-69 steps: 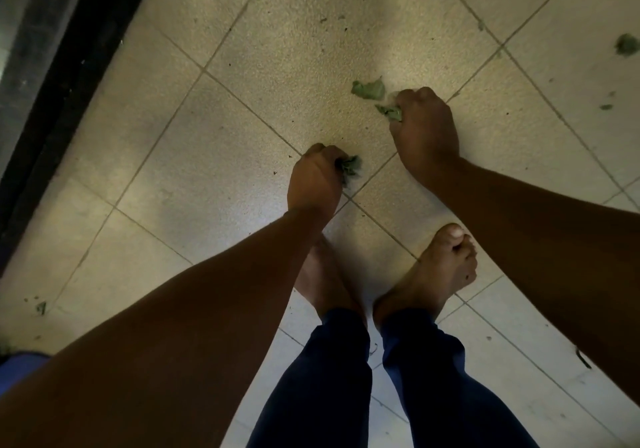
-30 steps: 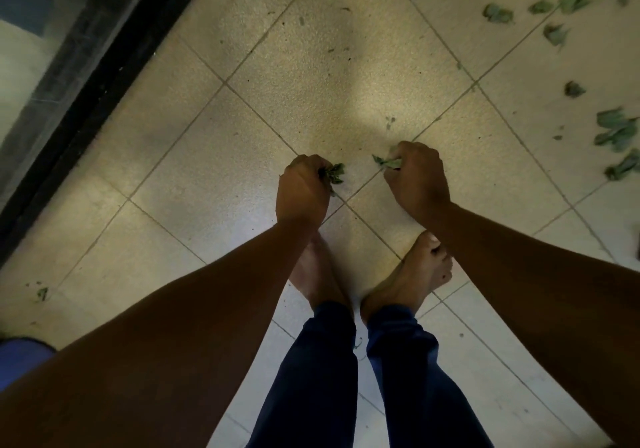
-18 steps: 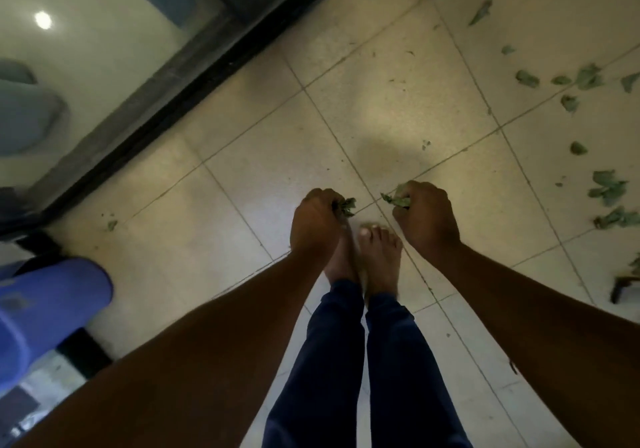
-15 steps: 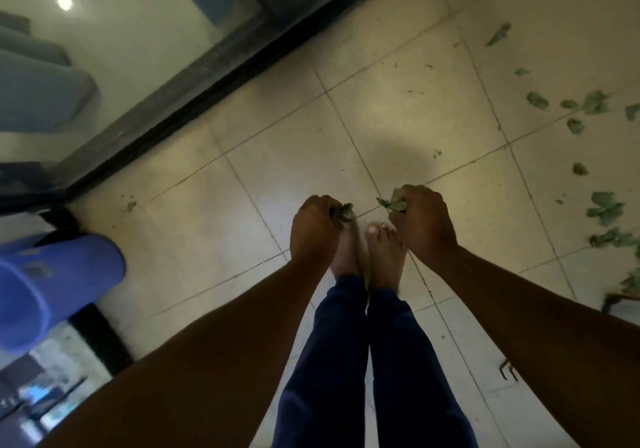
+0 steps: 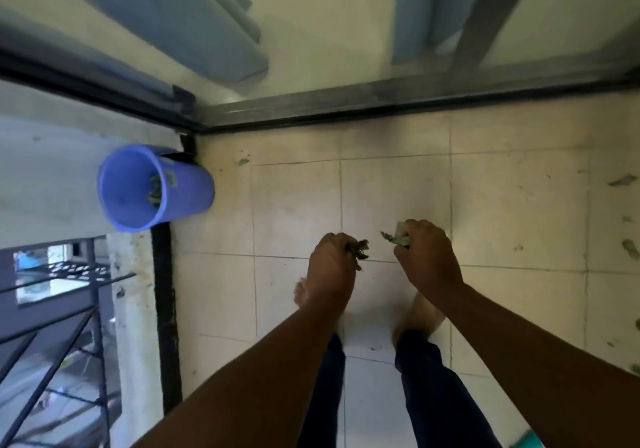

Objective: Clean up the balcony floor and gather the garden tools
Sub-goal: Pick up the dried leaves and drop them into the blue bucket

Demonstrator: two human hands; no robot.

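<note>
Left hand (image 5: 332, 260) and right hand (image 5: 427, 257) each fisted round a clump of leaves (image 5: 358, 250), held over the floor (image 5: 294, 205). Bin (image 5: 152, 188) in corner, some leaves inside. Scraps (image 5: 623, 180) remain at right. No tools in view; judged partway.

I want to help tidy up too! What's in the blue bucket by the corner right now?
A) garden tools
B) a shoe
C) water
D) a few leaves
D: the blue bucket in the corner has a few dark leaf scraps lying against its inner wall, like the leaves gripped in the left hand and the right hand.
</note>
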